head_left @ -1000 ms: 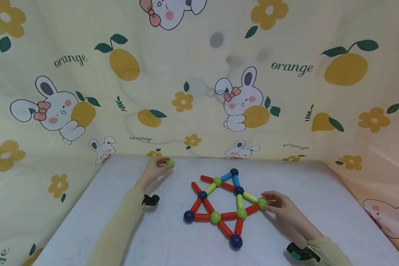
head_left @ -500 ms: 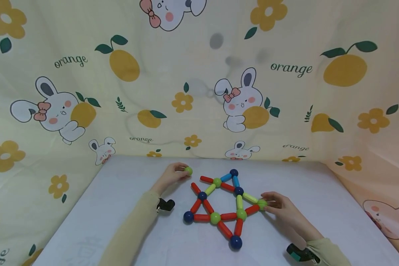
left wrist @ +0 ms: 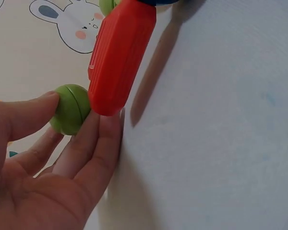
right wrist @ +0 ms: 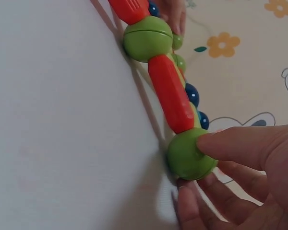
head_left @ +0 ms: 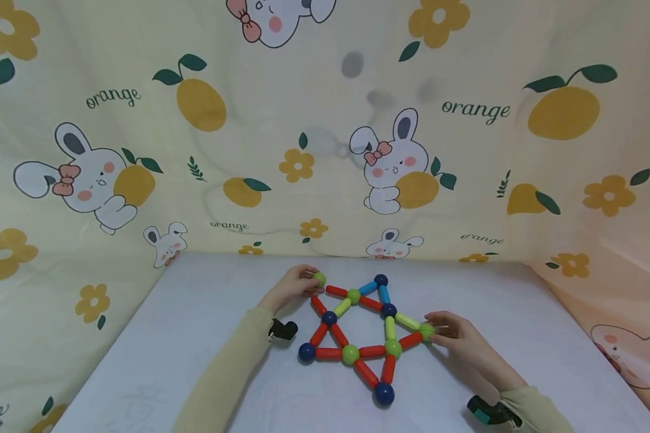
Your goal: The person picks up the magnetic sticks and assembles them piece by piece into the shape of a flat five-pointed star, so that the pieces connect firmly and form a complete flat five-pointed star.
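Observation:
A flat figure of coloured rods and balls lies on the white table. My left hand (head_left: pixel 295 284) pinches a loose green ball (left wrist: pixel 71 109) between thumb and fingers, close to the free ends of two red rods at the figure's upper left. In the left wrist view the nearer red rod (left wrist: pixel 122 60) overlaps the ball's edge and the fingertips. At the figure's right corner my right hand (head_left: pixel 464 337) grips another green ball (right wrist: pixel 192 154), which joins a red rod (right wrist: pixel 170 93) and a yellow-green rod (head_left: pixel 407 322).
Dark blue balls mark the near corner (head_left: pixel 383 394), left corner (head_left: pixel 307 352) and far corner (head_left: pixel 381 281) of the figure. The white table (head_left: pixel 520 325) meets a printed cloth backdrop (head_left: pixel 303 120) behind and at both sides. Each wrist wears a black device.
My left hand has carried the loose green ball rightward and slightly nearer, up to the open red rod ends. The right hand has stayed on its ball.

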A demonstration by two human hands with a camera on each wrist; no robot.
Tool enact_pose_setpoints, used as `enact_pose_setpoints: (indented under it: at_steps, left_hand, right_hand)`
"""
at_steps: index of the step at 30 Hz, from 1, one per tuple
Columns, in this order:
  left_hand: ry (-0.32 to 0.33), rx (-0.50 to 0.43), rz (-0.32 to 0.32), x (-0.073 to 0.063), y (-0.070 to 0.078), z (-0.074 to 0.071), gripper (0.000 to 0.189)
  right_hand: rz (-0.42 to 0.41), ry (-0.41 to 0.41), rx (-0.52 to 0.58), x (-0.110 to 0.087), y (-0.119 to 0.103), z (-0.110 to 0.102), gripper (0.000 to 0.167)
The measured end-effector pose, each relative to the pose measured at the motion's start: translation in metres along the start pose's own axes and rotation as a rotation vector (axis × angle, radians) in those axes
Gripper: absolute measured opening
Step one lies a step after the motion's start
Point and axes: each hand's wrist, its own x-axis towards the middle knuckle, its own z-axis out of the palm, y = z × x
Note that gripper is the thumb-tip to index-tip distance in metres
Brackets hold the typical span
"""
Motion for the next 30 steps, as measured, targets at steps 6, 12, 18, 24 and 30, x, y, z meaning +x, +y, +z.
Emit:
enact_pose_setpoints:
  at_steps: [6,12,18,24,30]
  left_hand:
    - [-0.001,-0.012,0.001,0.000,0.002,0.002,0.036]
    - [-0.012,-0.036,-0.020,-0.002,0.003,0.003,0.036]
    - [-0.019,-0.161,-0.026,-0.004,0.002,0.002,0.041]
    - [-0.048,-0.191,-0.050,-0.006,0.002,0.001,0.041]
    - [-0.057,-0.178,-0.051,-0.007,0.000,0.002,0.041]
  right_hand:
    - [-0.028,-0.040,-0.019,0.010,-0.015,-0.009,0.047]
    - [-0.026,-0.078,-0.007,0.018,-0.016,-0.006,0.045]
    - [-0.033,-0.080,-0.016,0.017,-0.014,-0.002,0.043]
    - [-0.027,-0.072,-0.025,0.017,-0.015,0.000,0.042]
    - [-0.017,-0.071,-0.027,0.016,-0.018,0.000,0.041]
